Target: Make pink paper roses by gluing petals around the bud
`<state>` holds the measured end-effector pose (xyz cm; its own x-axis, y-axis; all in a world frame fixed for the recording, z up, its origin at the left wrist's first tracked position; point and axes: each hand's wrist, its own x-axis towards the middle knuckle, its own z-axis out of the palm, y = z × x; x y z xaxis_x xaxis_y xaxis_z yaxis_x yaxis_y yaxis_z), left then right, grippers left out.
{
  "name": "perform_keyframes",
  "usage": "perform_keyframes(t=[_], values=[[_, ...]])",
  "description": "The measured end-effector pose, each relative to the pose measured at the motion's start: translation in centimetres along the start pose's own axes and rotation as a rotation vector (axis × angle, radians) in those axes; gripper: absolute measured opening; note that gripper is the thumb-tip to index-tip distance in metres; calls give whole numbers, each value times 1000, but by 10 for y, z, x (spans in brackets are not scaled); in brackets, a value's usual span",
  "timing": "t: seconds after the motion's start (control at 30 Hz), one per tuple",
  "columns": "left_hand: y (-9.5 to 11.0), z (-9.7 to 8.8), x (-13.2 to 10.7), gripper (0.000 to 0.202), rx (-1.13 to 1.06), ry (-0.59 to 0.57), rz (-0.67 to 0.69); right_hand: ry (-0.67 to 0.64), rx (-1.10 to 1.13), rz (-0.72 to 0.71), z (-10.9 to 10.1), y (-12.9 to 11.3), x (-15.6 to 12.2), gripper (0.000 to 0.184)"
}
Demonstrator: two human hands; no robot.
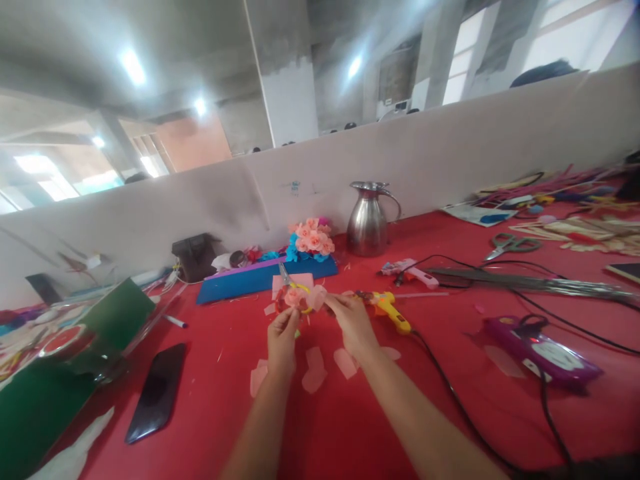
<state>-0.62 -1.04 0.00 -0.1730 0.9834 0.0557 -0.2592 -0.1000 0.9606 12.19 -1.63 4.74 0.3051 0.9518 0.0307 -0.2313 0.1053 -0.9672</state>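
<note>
My left hand (283, 335) pinches a small peach paper flower (294, 297) over the middle of the red table. In my right hand (353, 323) is a loose pink paper petal (317, 298), held by the fingertips close to the flower's right side. Just behind them lie scissors (284, 272) with yellow-and-red handles and a pink paper sheet, partly hidden by the flower. Cut pink paper petals (314, 371) are scattered on the table below my hands. To the right of my right hand rests a yellow hot glue gun (393, 312).
A bunch of peach paper flowers (313, 239) and a steel jug (369, 220) stand at the back. Left are a black phone (156, 392) and green board (50, 393). Right are a pink glue gun (420, 276), green-handled scissors (515, 244), a purple power strip (543, 353) and cables.
</note>
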Motion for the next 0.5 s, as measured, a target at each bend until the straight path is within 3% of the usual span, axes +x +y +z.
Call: perform_keyframes(t=[0.13, 0.5], values=[[-3, 0, 0, 37, 45, 16, 5, 22, 4, 3, 2, 3, 0, 32], [8, 5, -11, 35, 204, -2, 65, 40, -289, -189, -1, 7, 2, 37]])
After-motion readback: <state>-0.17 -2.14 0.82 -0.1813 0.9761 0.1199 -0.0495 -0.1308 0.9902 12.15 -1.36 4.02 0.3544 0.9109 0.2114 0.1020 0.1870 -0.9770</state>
